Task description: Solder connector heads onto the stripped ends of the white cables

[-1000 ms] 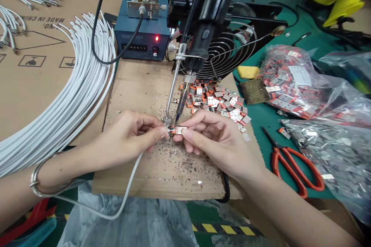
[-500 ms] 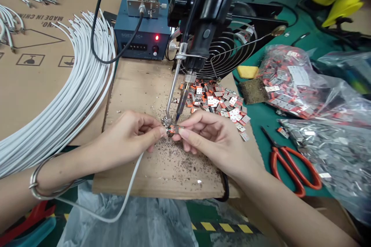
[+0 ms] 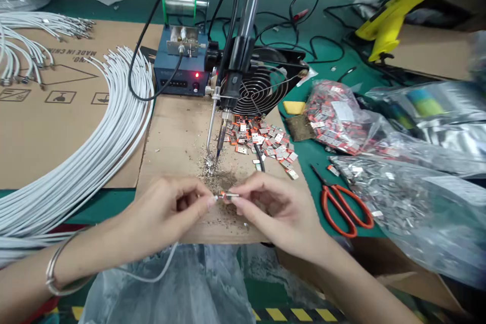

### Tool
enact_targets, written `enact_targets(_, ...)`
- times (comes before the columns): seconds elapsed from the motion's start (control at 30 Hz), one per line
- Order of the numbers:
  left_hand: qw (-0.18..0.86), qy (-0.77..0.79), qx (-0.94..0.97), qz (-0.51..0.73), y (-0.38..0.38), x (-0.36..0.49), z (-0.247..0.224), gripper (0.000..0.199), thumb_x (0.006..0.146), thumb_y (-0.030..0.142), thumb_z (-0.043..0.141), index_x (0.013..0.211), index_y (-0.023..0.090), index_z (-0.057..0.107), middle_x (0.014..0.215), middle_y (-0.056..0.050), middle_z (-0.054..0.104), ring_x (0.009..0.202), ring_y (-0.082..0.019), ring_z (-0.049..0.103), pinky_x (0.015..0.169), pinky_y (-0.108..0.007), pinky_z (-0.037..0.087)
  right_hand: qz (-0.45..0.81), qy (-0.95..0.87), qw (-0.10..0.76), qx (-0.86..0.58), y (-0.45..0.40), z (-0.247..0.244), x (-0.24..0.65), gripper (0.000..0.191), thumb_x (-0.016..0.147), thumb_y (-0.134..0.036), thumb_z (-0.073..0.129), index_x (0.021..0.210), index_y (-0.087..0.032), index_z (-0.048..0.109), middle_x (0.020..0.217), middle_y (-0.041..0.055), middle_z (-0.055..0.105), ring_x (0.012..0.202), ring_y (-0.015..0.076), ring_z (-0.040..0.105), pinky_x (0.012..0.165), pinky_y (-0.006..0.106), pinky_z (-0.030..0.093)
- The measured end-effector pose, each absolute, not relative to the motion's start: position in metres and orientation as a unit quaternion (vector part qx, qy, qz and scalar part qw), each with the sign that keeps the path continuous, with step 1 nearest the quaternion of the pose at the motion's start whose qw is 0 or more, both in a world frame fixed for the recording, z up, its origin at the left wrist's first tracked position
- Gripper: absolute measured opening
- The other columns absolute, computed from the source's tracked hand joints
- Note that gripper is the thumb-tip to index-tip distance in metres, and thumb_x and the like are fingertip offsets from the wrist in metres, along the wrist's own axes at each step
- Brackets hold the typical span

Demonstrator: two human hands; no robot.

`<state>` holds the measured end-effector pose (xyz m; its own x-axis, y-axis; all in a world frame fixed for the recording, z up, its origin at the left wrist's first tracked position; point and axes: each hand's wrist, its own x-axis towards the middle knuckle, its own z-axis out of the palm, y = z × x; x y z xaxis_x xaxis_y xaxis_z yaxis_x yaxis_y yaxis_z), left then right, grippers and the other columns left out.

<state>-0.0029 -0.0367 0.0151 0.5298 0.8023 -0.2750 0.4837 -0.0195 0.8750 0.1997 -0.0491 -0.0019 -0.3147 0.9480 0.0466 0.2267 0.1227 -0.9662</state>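
My left hand (image 3: 180,207) pinches the end of a white cable (image 3: 163,271), which loops down below the wrist. Between finger and thumb, my right hand (image 3: 273,205) grips a small USB plug (image 3: 229,195) with an orange insert and metal shell. Cable end and plug meet between my fingertips; whether they are joined is too small to tell. Just beyond them stands a soldering iron (image 3: 234,76) on a stand, tip down and apart from the plug. A thin metal solder feed tube (image 3: 211,124) runs beside it, ending over solder crumbs on the cardboard (image 3: 174,136).
Loose USB plugs (image 3: 266,136) lie behind my right hand. Orange-handled scissors (image 3: 347,210), a bag of plugs (image 3: 334,116) and a bag of metal shells (image 3: 383,195) are on the right. A white cable bundle (image 3: 110,131), blue solder feeder (image 3: 180,68) and fan (image 3: 261,88) stand left and behind.
Both hands have drawn the plug and cable end toward me, away from the iron's tip. The camera view has shifted, showing more of the table's back.
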Motion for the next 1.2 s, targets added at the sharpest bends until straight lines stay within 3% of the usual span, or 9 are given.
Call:
enact_targets(0.17,0.471,0.415,0.755,0.189,-0.078,-0.003,0.015,0.021,0.090,0.026,0.047,0.077,0.017,0.060,0.060,0.003,0.056,0.052,-0.008,0.048,0.048,-0.018,0.035,0.294,-0.769,0.419,-0.382,-0.085,-0.006,0.203,0.023,0.076,-0.003,0.061,0.092,-0.020,0.063,0.084,0.0071,0.072,0.075,0.0180,0.068,0.065,0.031,0.056)
enact_targets(0.27,0.412,0.406,0.787,0.216,-0.097,0.000,0.010,0.014,0.087,0.022,0.051,0.077,0.017,0.060,0.061,0.003,0.058,0.054,-0.009,0.051,0.051,-0.020,0.037,0.190,-0.798,0.453,-0.350,-0.098,-0.015,0.202,0.033,0.072,0.003,0.060,0.096,-0.019,0.064,0.086,0.0104,0.072,0.075,0.0197,0.068,0.063,0.032,0.056)
enact_targets(0.47,0.331,0.378,0.814,0.292,-0.115,0.001,0.005,0.014,0.086,0.021,0.055,0.074,0.015,0.061,0.058,0.002,0.062,0.049,-0.009,0.053,0.050,-0.020,0.038,0.158,-0.777,0.512,-0.331,-0.114,-0.024,0.198,0.048,0.067,0.008,0.059,0.104,-0.021,0.066,0.085,0.0100,0.073,0.070,0.0207,0.068,0.057,0.032,0.053)
enact_targets(0.7,0.269,0.372,0.844,0.276,-0.116,-0.006,0.008,0.012,0.086,0.022,0.055,0.081,0.016,0.064,0.061,0.002,0.064,0.049,-0.008,0.053,0.047,-0.018,0.037,0.116,-0.814,0.474,-0.314,-0.123,-0.015,0.193,0.035,0.069,0.006,0.060,0.093,-0.019,0.066,0.079,0.0110,0.073,0.064,0.0192,0.066,0.052,0.030,0.051)
enact_targets(0.93,0.141,0.423,0.842,0.305,-0.113,-0.014,0.005,0.010,0.087,0.019,0.051,0.085,0.016,0.061,0.064,0.001,0.064,0.053,-0.010,0.056,0.051,-0.021,0.037,0.124,-0.815,0.469,-0.317,-0.126,-0.009,0.191,0.028,0.073,0.002,0.056,0.089,-0.019,0.066,0.075,0.0098,0.073,0.062,0.0187,0.066,0.052,0.030,0.052)
enact_targets(1.03,0.239,0.407,0.825,0.310,-0.116,-0.016,0.006,0.013,0.089,0.019,0.049,0.094,0.017,0.061,0.077,-0.002,0.067,0.066,-0.011,0.060,0.060,-0.022,0.042,0.153,-0.804,0.473,-0.326,-0.127,-0.009,0.189,0.027,0.075,0.000,0.056,0.090,-0.020,0.067,0.075,0.0087,0.073,0.063,0.0185,0.067,0.055,0.030,0.053)
enact_targets(1.2,0.595,0.416,0.645,0.240,-0.124,-0.008,0.003,0.013,0.080,0.028,0.063,0.081,0.015,0.061,0.067,0.001,0.063,0.058,-0.010,0.058,0.054,-0.019,0.044,0.339,-0.711,0.452,-0.418,-0.129,-0.005,0.186,0.008,0.074,-0.012,0.066,0.078,-0.018,0.069,0.067,0.0047,0.071,0.060,0.0163,0.066,0.055,0.026,0.052)
